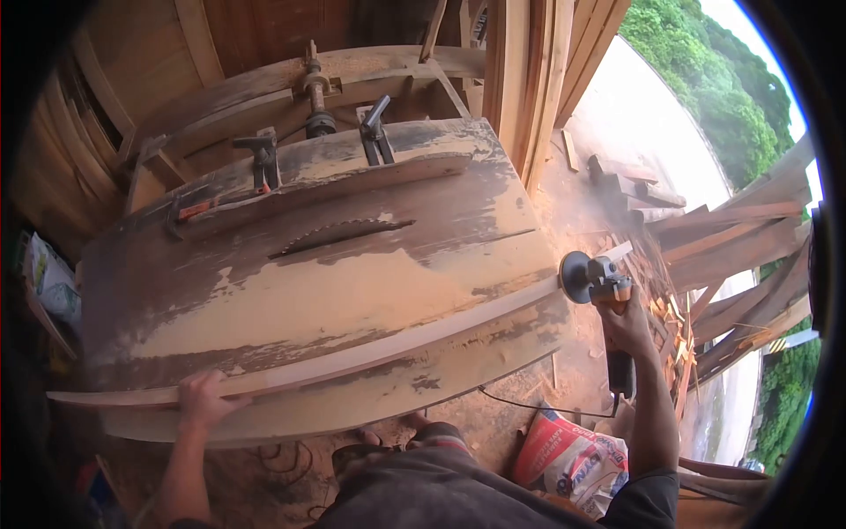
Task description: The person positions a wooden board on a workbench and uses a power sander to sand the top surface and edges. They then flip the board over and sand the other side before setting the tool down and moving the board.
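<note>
A long, pale wooden strip point(352, 357) lies across the sawdust-covered saw table point(441, 207), its right end reaching past the table edge. Near the strip's left end, my left hand point(206, 397) is closed around it. My right hand point(627, 322) grips an angle grinder point(608, 280) beyond the table's right side. The grinder's round disc point(577, 277) is at the strip near its right end; whether it touches is hard to tell. From the grinder's body a dark cord hangs down and runs back under the table.
A toothed saw blade point(339, 234) rises through the table behind the strip. Beyond it are a wooden fence point(335, 188) and two clamps point(376, 130). Scrap wood point(731, 238) is piled at right. A red and white sack point(573, 463) stands on the floor by my legs.
</note>
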Action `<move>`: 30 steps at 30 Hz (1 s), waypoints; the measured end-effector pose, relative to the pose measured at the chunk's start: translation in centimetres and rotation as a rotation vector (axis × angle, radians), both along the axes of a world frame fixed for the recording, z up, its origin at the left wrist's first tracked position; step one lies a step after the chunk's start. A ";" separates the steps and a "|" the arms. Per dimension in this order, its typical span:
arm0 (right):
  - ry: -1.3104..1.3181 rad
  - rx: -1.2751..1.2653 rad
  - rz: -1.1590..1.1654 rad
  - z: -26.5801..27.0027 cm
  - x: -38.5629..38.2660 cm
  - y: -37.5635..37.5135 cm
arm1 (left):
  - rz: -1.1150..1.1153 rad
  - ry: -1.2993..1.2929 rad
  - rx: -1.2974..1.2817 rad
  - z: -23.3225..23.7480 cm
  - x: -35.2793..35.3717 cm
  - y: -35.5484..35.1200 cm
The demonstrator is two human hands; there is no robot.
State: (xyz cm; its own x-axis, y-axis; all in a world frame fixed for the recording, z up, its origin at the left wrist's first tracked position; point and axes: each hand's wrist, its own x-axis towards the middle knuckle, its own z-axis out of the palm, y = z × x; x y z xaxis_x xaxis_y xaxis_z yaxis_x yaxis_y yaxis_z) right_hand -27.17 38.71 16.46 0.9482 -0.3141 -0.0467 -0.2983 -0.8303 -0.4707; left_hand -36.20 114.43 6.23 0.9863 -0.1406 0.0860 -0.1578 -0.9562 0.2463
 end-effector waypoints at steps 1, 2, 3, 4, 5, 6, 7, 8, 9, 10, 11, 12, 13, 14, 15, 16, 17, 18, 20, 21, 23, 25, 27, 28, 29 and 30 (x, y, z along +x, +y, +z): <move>0.017 -0.032 -0.040 -0.5 0.5 -2.0 | -0.002 0.005 -0.009 0.0 -0.1 0.2; 0.047 -0.031 -0.070 -0.8 0.9 -3.1 | -0.012 -0.005 -0.008 -0.1 -0.2 0.3; 0.020 -0.011 -0.052 -1.0 0.8 -2.8 | -0.010 -0.013 -0.001 -0.2 0.0 0.1; -0.002 0.014 -0.025 -1.0 0.4 -1.6 | 0.001 -0.017 0.011 -0.2 -0.3 0.3; 0.014 0.021 -0.004 -0.6 0.0 1.2 | -0.008 0.003 0.028 -0.3 -0.3 0.6; 0.028 0.027 0.016 0.4 -0.6 4.9 | -0.016 0.022 0.043 -0.2 -0.4 1.0; 0.036 0.028 0.032 1.0 -1.3 8.5 | -0.021 0.029 0.030 0.1 -0.4 1.1; 0.048 0.076 0.068 1.2 -1.9 11.6 | -0.031 0.029 0.011 0.3 -0.5 1.2; 0.058 0.121 0.096 1.3 -2.8 14.6 | -0.045 0.001 0.000 0.5 -0.6 1.4; 0.066 0.161 0.117 1.1 -3.8 17.4 | -0.067 -0.028 -0.015 0.4 -0.6 1.8; 0.071 0.143 0.152 1.3 -4.6 20.8 | -0.095 -0.060 -0.035 0.3 -1.0 3.1; 0.074 0.125 0.188 1.5 -5.5 24.2 | -0.067 -0.033 -0.021 0.2 -1.6 5.3; 0.094 0.133 0.194 2.0 -6.3 28.2 | -0.045 -0.004 -0.009 0.3 -2.4 7.7; 0.112 0.144 0.195 2.3 -7.2 32.0 | -0.028 0.025 0.005 0.3 -3.1 10.5; 0.132 0.124 0.234 2.2 -8.0 35.5 | -0.021 0.008 0.030 0.2 -3.8 13.9; 0.153 0.105 0.229 2.6 -8.9 39.7 | -0.016 0.001 0.046 0.0 -4.9 17.8; 0.174 0.085 0.268 3.1 -9.8 43.7 | -0.002 -0.010 0.054 -0.4 -6.1 21.1; 0.189 0.067 0.307 3.4 -10.5 47.5 | 0.020 0.014 0.064 -0.4 -7.1 24.1; 0.190 0.034 0.403 3.1 -11.7 54.1 | 0.055 0.057 0.100 0.1 -8.2 29.1; 0.233 0.036 0.432 3.6 -12.1 57.4 | 0.052 0.050 0.075 -0.1 -8.2 30.1; 0.278 0.031 0.481 3.5 -13.1 62.2 | 0.046 0.048 0.026 -0.8 -8.6 31.3; 0.290 0.022 0.449 3.8 -13.7 63.3 | 0.035 0.010 0.032 -1.3 -8.8 31.7; 0.257 -0.011 0.400 3.9 -13.9 62.3 | 0.033 -0.002 0.048 -1.3 -8.6 31.6; 0.188 0.023 0.370 3.4 -14.0 60.4 | 0.036 0.011 0.062 -0.7 -8.6 31.4; 0.153 0.026 0.334 2.6 -14.1 57.8 | 0.038 0.027 0.078 -0.3 -8.7 31.2; 0.118 0.034 0.293 1.8 -14.0 55.6 | 0.035 0.030 0.082 -0.1 -8.8 31.1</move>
State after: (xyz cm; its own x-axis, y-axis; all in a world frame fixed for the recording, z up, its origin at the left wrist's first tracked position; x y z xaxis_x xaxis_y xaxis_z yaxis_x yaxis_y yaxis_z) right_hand -41.19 94.34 18.29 0.9856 -0.0250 -0.1673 -0.1029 -0.8736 -0.4757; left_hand -44.96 145.57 6.09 0.9927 -0.1110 0.0463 -0.1174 -0.9782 0.1714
